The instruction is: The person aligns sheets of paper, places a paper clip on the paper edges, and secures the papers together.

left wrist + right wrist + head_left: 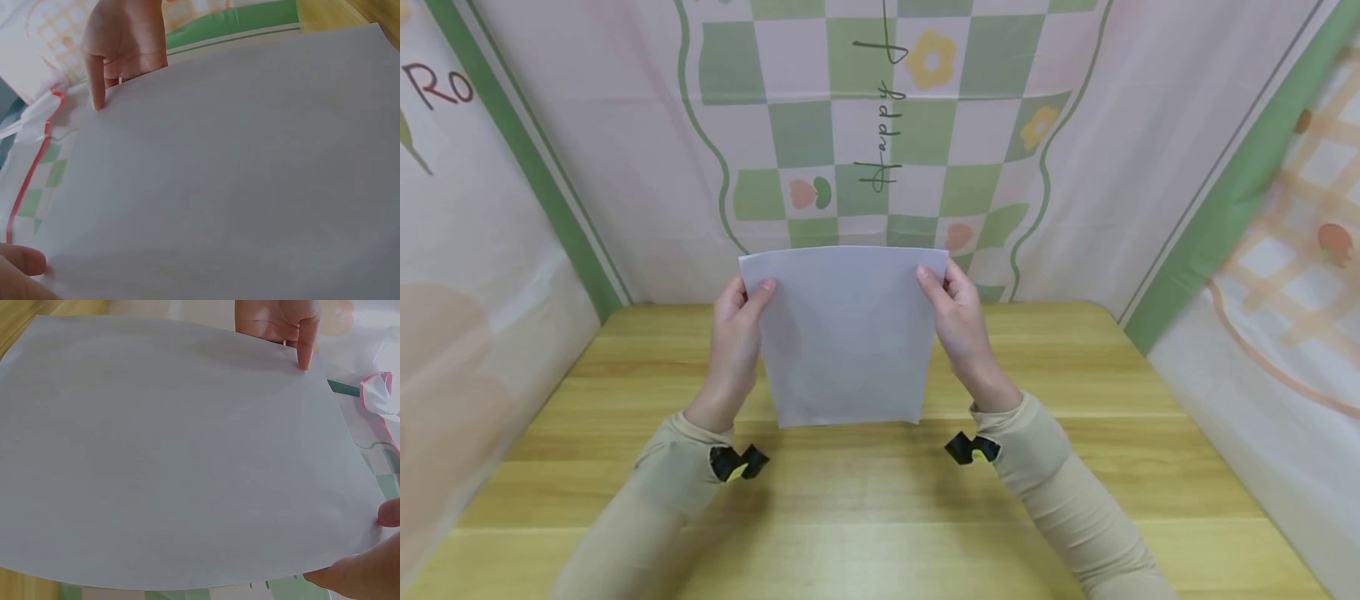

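White paper point(846, 342), a plain sheet with a slight bow along its far edge, is held up by both hands over the middle of the far half of the table; I cannot tell whether its near edge touches the wood. The left hand point(735, 346) pinches it near the far left corner, thumb on the facing side and the other fingers behind. The right hand point(958, 329) grips the far right corner the same way — thumb in front, fingers curled at the back. Beige sleeves point(1037, 450) cover both forearms, and small black-and-yellow pieces point(972, 448) sit on the inner side of each cuff. Beneath lies the yellowish wood-grain table point(850, 533). Beyond its far edge hangs a green-and-white checked cloth point(805, 133) with yellow flowers — and sideways lettering; to the right, an orange-checked cloth point(1322, 283) shows a strawberry.
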### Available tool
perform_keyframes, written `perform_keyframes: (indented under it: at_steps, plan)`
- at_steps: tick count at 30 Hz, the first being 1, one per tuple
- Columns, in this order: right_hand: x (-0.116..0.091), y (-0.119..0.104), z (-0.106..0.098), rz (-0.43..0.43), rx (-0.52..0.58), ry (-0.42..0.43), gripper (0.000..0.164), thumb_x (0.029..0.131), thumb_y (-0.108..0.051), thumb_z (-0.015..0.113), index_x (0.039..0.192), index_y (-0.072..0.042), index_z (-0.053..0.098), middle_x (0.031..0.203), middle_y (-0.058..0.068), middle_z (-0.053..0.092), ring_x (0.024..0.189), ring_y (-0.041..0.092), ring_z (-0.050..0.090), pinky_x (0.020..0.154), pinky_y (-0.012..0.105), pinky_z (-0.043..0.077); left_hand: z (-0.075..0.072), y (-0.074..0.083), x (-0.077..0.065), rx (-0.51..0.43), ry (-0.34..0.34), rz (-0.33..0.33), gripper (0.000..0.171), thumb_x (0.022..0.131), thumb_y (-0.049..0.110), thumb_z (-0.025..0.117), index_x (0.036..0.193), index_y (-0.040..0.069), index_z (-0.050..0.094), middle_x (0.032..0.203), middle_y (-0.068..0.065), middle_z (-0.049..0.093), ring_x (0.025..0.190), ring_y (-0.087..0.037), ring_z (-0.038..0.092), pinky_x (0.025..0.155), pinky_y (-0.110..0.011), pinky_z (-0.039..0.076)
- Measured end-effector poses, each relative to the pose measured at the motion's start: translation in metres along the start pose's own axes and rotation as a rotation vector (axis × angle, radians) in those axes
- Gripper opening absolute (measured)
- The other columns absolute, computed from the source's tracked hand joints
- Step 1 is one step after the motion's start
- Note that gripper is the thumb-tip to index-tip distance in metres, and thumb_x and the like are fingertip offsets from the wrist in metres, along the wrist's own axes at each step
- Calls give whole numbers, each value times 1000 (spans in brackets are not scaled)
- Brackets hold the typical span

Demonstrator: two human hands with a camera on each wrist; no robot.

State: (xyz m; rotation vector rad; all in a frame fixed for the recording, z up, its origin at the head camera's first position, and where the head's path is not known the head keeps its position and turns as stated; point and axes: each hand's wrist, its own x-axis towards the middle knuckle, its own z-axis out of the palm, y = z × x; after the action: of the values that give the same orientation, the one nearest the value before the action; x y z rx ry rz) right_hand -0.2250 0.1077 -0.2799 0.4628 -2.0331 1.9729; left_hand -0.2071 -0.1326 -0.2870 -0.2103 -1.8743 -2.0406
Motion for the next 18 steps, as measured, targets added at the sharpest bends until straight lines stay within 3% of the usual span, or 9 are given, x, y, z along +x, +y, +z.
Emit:
perform_keyframes:
  at_steps: [18]
  plan:
    - [-3,-6,-3,11,14,-6,23,101,-20,44,112,-2,51,99,0,52,94,13,49,84,26,39,2,5,0,-7,-4,2,25,98,9,45,118,-3,53,104,2,58,98,-13,52,90,-28,37]
